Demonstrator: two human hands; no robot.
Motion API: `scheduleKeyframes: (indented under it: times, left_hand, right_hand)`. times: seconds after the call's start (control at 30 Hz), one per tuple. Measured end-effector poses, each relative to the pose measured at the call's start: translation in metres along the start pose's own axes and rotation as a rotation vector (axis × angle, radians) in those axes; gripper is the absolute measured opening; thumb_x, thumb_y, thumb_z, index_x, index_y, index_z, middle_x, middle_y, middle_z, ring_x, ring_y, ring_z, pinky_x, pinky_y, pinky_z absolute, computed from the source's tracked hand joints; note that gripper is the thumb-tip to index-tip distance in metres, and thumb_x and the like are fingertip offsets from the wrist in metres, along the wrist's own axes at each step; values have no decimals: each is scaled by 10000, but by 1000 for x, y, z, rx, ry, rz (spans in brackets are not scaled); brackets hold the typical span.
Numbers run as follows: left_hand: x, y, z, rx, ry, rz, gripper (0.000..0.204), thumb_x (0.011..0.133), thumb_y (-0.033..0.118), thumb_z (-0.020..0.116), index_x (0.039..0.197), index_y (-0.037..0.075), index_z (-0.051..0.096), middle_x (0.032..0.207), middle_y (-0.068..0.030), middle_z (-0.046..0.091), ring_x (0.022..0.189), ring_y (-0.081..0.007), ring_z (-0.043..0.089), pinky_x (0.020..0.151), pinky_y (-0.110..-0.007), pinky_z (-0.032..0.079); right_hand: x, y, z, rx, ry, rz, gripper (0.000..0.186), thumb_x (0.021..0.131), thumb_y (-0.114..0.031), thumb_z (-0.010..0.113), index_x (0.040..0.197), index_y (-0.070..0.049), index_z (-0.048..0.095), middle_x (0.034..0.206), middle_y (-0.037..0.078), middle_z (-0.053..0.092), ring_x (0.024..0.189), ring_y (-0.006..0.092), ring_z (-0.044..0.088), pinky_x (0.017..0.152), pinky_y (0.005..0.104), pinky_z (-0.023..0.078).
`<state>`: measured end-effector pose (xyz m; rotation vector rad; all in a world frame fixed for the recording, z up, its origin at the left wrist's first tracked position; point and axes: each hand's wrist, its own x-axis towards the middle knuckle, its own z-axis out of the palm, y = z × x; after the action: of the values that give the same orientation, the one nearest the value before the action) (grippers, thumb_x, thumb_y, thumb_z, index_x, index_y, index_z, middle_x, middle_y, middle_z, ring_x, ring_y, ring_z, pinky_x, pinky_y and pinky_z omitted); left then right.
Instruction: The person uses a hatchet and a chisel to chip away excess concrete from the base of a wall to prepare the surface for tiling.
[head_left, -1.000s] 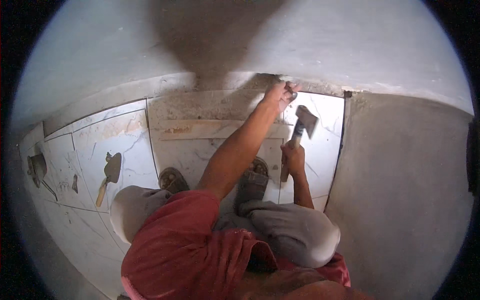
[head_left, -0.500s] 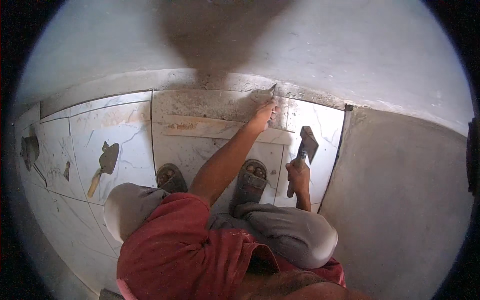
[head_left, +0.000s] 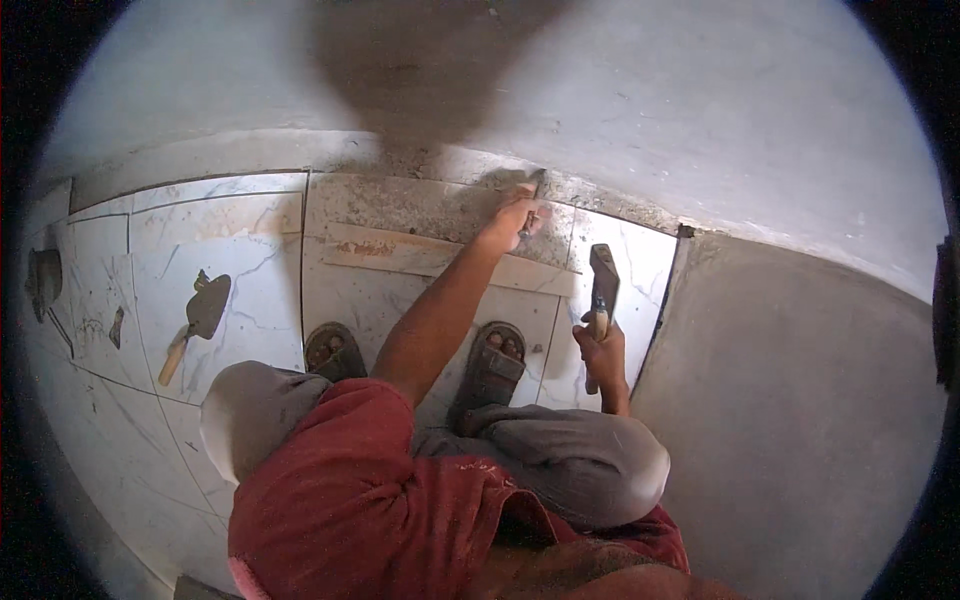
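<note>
Chisel (head_left: 539, 180) at the wall (head_left: 700, 130)'s foot
Left hand (head_left: 517, 218) curled round it, right hand (head_left: 603, 355) gripping a hammer (head_left: 604, 270); tiles (head_left: 265, 290) run left past a trowel (head_left: 208, 305), dark edge (head_left: 658, 318) on the right.

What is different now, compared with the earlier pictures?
The left hand has moved left along the wall's foot; a thin tool now shows in it. The hammer has turned in direction. Unchanged: the right hand grips it; the trowel and tile strip lie in place.
</note>
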<state>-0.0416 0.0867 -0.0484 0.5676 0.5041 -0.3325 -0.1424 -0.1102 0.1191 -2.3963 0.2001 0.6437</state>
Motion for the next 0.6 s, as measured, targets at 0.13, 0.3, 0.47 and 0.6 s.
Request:
scheduleKeyframes:
  times: [0.13,0.3,0.47,0.6]
  left_hand:
    - [-4,13,-10,-155,-114,44,263,805,97,490,1054,15,497,915,-144,597,738,-184,597,656,-271,505]
    - [-12,15,-5,-436,-249,236,155,830,84,538,980,49,543,836,-124,598,808,-199,595,819,-344,465]
    - [3,-1,0,-374,-58,501,186,790,57,605,971,37,567,824,-66,601,739,-161,591,703,-288,489]
    - [15,-10,-7,-134,252,839,141,806,133,597,927,62,609,812,-44,609,650,-145,552,611,-262,439]
  right_hand:
    - [-2,-41,-24,-153,-114,-132,272,742,-124,620,967,-23,506,753,161,597,684,188,568,628,309,450]
    - [9,-103,-54,-491,-263,-395,324,740,-172,642,965,-1,485,767,181,587,694,333,587,647,364,471]
    - [8,-162,-56,-619,-381,-499,390,759,-151,601,1061,-6,401,779,196,573,725,332,602,615,393,485]
    - [-5,-187,-43,-789,-442,-857,363,780,-175,580,1056,-14,409,841,193,557,671,309,609,542,367,502]
